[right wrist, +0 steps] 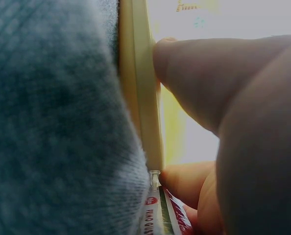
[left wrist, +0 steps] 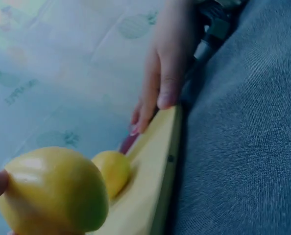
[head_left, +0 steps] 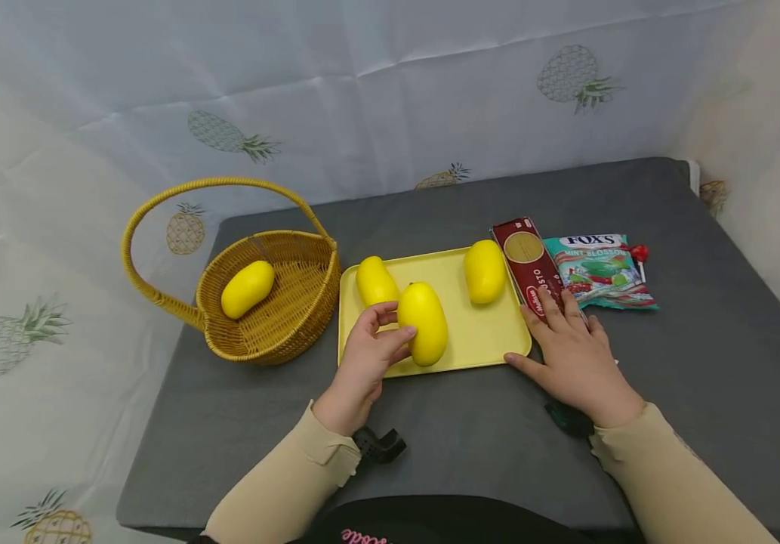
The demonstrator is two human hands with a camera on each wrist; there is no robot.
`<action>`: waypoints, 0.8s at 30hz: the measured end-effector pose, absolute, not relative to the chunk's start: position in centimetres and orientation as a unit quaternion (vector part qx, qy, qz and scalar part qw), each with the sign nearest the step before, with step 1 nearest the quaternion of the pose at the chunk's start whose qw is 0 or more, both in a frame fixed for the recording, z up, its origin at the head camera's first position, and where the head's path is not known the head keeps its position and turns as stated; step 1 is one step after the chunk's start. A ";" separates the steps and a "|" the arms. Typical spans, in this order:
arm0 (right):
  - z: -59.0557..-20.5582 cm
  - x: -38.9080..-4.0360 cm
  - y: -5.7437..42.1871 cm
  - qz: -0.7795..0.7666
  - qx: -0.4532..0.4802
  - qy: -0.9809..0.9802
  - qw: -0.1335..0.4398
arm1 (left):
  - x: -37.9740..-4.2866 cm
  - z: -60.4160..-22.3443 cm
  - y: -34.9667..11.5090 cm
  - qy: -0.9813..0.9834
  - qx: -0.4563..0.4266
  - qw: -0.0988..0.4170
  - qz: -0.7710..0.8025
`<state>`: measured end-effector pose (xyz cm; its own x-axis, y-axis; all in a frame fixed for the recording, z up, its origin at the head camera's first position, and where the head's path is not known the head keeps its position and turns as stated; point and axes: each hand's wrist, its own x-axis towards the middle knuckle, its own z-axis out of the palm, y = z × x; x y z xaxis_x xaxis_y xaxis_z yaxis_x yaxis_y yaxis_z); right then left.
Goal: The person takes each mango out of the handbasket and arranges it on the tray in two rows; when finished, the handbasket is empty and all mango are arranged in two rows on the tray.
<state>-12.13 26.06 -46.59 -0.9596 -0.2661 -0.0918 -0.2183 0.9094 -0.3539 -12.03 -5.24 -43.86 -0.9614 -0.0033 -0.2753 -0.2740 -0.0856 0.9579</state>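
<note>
My left hand [head_left: 367,355] pinches a yellow mango [head_left: 423,325] between thumb and fingers, over the front of a pale yellow tray [head_left: 478,340]. Close up, the same mango [left wrist: 52,191] fills the lower left of the left wrist view. Two more mangoes lie on the tray, one mango [head_left: 376,282] at its back left and another mango [head_left: 485,272] at its back right. My right hand [head_left: 573,363] is spread flat, thumb at the tray's front right corner and fingertips over a dark red pasta box [head_left: 525,257]. The right wrist view shows the thumb [right wrist: 184,58] against the tray edge.
Left of the tray stands a woven basket [head_left: 301,310] with a tall arched handle, holding one mango [head_left: 248,289]. Beside the pasta box lie a green candy bag [head_left: 596,272] and a red lollipop [head_left: 639,254]. A patterned curtain [head_left: 390,113] hangs behind the grey table [head_left: 247,453].
</note>
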 end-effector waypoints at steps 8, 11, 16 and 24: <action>-46.5 -12.1 26.0 -0.171 -0.127 0.975 0.064 | -13.5 -45.0 -3.0 0.715 -0.108 0.104 0.683; -46.5 -12.0 25.9 -0.173 -0.126 0.975 0.065 | -13.7 -45.2 -2.8 0.727 -0.106 0.111 0.669; -46.5 -12.0 25.8 -0.174 -0.124 0.974 0.068 | -13.9 -45.5 -2.7 0.738 -0.113 0.130 0.652; -46.5 -12.1 25.9 -0.174 -0.124 0.975 0.066 | -13.9 -45.3 -2.7 0.752 -0.114 0.146 0.632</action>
